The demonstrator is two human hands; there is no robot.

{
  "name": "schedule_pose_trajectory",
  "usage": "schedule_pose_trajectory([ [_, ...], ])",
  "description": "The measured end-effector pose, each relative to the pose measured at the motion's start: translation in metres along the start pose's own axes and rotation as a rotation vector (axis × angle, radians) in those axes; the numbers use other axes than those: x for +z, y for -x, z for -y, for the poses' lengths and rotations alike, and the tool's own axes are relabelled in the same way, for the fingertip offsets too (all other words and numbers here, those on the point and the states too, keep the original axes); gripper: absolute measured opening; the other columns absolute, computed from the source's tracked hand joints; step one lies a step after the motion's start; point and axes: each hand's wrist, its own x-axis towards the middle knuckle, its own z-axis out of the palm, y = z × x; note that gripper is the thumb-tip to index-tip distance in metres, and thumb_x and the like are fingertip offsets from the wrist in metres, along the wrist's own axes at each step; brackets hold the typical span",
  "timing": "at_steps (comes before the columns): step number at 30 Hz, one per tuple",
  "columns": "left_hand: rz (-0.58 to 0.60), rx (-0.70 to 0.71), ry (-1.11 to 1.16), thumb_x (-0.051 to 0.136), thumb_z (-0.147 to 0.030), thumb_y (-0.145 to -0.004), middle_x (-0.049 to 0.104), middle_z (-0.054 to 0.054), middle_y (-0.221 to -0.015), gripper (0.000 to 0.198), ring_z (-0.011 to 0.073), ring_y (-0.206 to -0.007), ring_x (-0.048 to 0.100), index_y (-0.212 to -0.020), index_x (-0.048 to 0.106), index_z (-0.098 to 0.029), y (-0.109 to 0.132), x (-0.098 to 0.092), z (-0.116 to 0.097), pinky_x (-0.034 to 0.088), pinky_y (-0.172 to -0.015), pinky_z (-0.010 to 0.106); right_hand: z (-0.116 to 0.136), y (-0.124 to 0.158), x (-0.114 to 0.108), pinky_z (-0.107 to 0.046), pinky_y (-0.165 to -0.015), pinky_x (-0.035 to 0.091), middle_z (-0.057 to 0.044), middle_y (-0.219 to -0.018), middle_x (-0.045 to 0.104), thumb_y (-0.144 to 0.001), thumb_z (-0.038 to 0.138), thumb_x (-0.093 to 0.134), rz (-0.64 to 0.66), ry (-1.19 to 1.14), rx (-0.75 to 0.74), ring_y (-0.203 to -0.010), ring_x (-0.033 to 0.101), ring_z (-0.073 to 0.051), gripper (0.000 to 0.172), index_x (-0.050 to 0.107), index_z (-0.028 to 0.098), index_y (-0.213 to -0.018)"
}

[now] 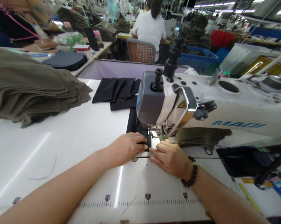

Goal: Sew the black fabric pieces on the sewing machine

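A black fabric piece (134, 123) lies flat on the white sewing table, running under the head of a sewing machine (151, 99). My left hand (127, 145) rests on its near end, fingers bent and thumb close beside them, gripping the edge. Just right of the lit needle plate (155, 142) is my right hand (170, 155), with fingers curled together; whatever they hold, if anything, is hidden. A dark beaded bracelet (192, 174) circles that wrist. Olive fabric (201, 137) lies beyond the right hand, under the machine arm.
Folded black pieces (117, 90) lie behind the machine head. A tall stack of olive fabric (33, 90) stands at left. A black tablet-like object (238, 160) is at right. A person in white (149, 28) sits ahead, near a blue crate (196, 59).
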Motion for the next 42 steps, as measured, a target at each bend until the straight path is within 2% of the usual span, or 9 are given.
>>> schedule_pose_trajectory([
  [10,-0.027,-0.031,-0.009,0.040,-0.019,-0.088,0.058,0.010,-0.105,0.024,0.0205,-0.104,0.050,-0.099,0.061,-0.013,-0.005,0.004,0.010,0.043,-0.089,0.033,0.001,-0.005,0.003,-0.026,-0.062,0.034,-0.003,-0.069,0.060,-0.085,0.030,0.049,0.043,0.104,0.182,-0.067,0.053,-0.016,0.022,0.062,0.015,-0.095],
  [16,-0.084,-0.059,-0.041,0.043,-0.019,-0.087,0.058,0.008,-0.104,0.020,0.0194,-0.097,0.053,-0.094,0.061,-0.014,-0.009,0.007,0.017,0.045,-0.085,0.032,0.003,-0.008,0.006,-0.025,-0.064,0.036,-0.005,-0.077,0.062,-0.086,0.030,0.049,0.086,0.128,0.312,-0.074,0.056,-0.016,0.022,0.060,0.018,-0.101],
  [24,-0.118,-0.086,-0.079,0.045,-0.019,-0.086,0.058,0.009,-0.094,0.017,0.0194,-0.089,0.056,-0.084,0.061,-0.013,-0.014,0.010,0.022,0.048,-0.076,0.030,0.003,-0.008,0.005,-0.026,-0.060,0.033,-0.003,-0.073,0.061,-0.086,0.031,0.048,0.093,0.149,0.323,-0.068,0.054,-0.016,0.022,0.060,0.020,-0.101],
  [32,-0.143,-0.084,-0.115,0.049,-0.019,-0.084,0.057,0.010,-0.092,0.014,0.0212,-0.089,0.055,-0.087,0.060,-0.012,-0.013,0.011,0.023,0.048,-0.074,0.031,0.002,-0.008,0.005,-0.026,-0.060,0.032,-0.003,-0.072,0.061,-0.086,0.032,0.048,0.114,0.145,0.323,-0.068,0.054,-0.016,0.022,0.060,0.020,-0.100],
  [38,-0.134,-0.086,-0.132,0.047,-0.020,-0.086,0.056,0.008,-0.090,0.016,0.0192,-0.086,0.054,-0.089,0.061,-0.014,-0.014,0.011,0.025,0.047,-0.071,0.028,0.002,-0.010,0.003,-0.028,-0.060,0.032,-0.003,-0.072,0.061,-0.086,0.032,0.048,0.104,0.159,0.309,-0.066,0.054,-0.016,0.022,0.061,0.019,-0.099],
  [42,-0.084,-0.142,-0.203,0.048,-0.025,-0.085,0.056,0.007,-0.085,0.017,0.0195,-0.078,0.054,-0.085,0.062,-0.015,-0.014,0.005,0.016,0.046,-0.065,0.030,0.002,-0.010,0.003,-0.027,-0.061,0.033,-0.002,-0.071,0.061,-0.085,0.032,0.049,0.106,0.148,0.306,-0.068,0.054,-0.016,0.022,0.061,0.019,-0.099],
])
